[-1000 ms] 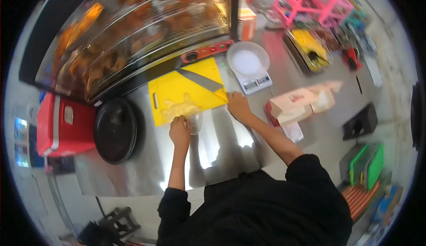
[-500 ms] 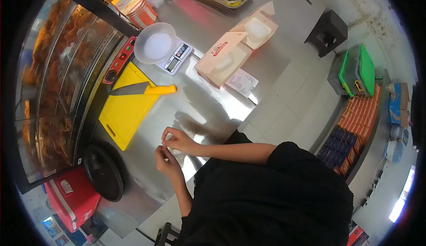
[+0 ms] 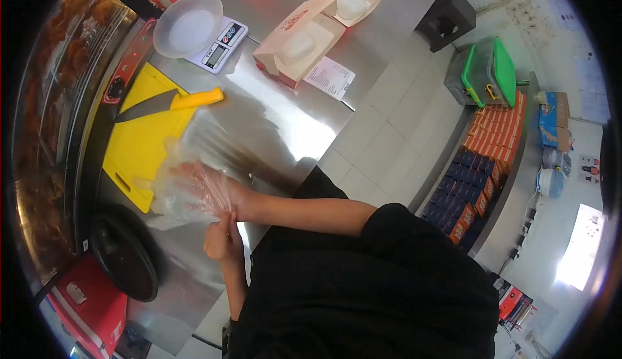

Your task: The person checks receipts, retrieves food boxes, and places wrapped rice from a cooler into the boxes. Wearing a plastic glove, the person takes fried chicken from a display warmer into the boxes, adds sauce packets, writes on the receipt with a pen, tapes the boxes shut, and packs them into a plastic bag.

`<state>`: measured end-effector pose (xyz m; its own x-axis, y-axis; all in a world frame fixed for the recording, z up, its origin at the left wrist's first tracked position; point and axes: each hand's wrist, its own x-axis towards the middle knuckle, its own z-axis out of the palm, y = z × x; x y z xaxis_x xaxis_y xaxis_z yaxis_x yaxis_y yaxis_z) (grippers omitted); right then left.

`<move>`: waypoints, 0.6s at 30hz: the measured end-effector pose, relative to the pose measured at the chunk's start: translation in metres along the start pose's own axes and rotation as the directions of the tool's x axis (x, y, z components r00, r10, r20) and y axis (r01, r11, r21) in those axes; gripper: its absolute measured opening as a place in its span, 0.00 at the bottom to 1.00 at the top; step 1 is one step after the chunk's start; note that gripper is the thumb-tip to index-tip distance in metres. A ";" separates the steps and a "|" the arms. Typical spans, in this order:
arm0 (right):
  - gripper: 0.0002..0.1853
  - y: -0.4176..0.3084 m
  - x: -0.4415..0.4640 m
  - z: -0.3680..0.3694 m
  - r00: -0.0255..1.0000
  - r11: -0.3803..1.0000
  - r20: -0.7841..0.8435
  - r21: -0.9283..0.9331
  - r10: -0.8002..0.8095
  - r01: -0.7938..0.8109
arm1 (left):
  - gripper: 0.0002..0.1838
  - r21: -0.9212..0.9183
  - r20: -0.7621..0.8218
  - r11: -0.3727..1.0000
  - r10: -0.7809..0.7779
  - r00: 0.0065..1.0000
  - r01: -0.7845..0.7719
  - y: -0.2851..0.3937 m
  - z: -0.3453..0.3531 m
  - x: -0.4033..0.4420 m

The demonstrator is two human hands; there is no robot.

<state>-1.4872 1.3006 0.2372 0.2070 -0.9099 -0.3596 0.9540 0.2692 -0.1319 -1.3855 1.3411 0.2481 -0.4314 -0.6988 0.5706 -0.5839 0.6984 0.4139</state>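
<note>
My right hand [image 3: 206, 189] is inside a loose, clear disposable plastic glove [image 3: 170, 194], its fingers stretched out to the left. At that wrist, my left hand [image 3: 221, 240] pinches the glove's cuff. Both hands are above the steel counter [image 3: 259, 142], near the lower corner of a yellow cutting board [image 3: 155, 145]. Across the board lies a knife [image 3: 194, 99] with a yellow handle, well apart from my hands. The glove partly covers the board's edge.
Beyond the board stands a kitchen scale [image 3: 221, 49] with a translucent bowl [image 3: 188, 25]. An open carton [image 3: 285, 35] and a printed slip [image 3: 330, 78] are near the counter's right edge. A glass food warmer [image 3: 58, 113] and black round lid [image 3: 123, 255] are at left.
The clear glove has spread out over my right hand, and my left hand has come to its cuff. Earlier both hands were fingertip to fingertip. The view has shifted.
</note>
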 end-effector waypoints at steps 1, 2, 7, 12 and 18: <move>0.32 -0.005 -0.001 0.004 0.990 0.992 0.090 0.050 0.111 -0.115 | 0.10 -0.042 -0.045 0.996 0.077 0.996 -0.079 0.000 0.005 0.004; 0.39 -0.008 -0.001 0.004 0.959 0.967 0.183 0.094 0.215 -0.235 | 0.10 -0.046 -0.039 0.996 0.069 0.997 -0.071 0.004 0.005 0.009; 0.42 -0.032 0.010 0.005 0.714 0.890 0.696 0.270 0.083 -0.367 | 0.11 -0.132 0.089 0.973 0.201 0.976 -0.189 0.023 0.002 0.022; 0.41 -0.018 0.025 0.012 0.666 0.760 0.743 0.471 -0.069 -0.447 | 0.05 -0.321 0.178 0.947 0.032 0.984 0.027 0.060 0.011 0.026; 0.37 -0.007 0.039 0.059 0.992 0.951 0.105 0.308 -0.071 0.035 | 0.08 -0.303 0.007 0.953 -0.001 1.000 0.003 0.029 -0.028 0.011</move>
<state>-1.4729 1.2448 0.2782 0.1604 -0.9548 -0.2503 0.9812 0.1265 0.1459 -1.3877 1.3582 0.2861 -0.4355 -0.7002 0.5657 -0.3488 0.7106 0.6111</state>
